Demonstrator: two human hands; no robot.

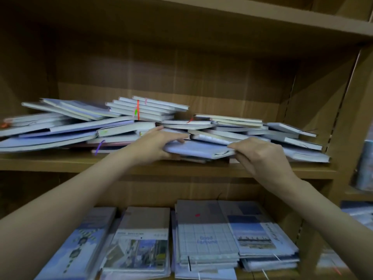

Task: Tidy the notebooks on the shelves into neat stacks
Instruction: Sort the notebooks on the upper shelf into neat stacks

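A messy heap of pale notebooks [129, 120] sprawls across the middle wooden shelf [60, 162], many tilted and overlapping. At the front of the heap lies a light blue notebook [197, 148] with a black ribbon at its right corner. My left hand [153, 144] grips its left end, thumb on top and fingers underneath. My right hand [260, 154] pinches its right corner. More notebooks [292, 136] are piled at an angle behind my right hand.
The shelf below holds several notebook stacks [203, 237] lying flat in rows. The right upright of the bookcase [347, 110] stands close to the heap's end. Beyond it, blurred wrapped goods [365, 164] sit on a neighbouring shelf. The upper shelf board [262, 15] hangs overhead.
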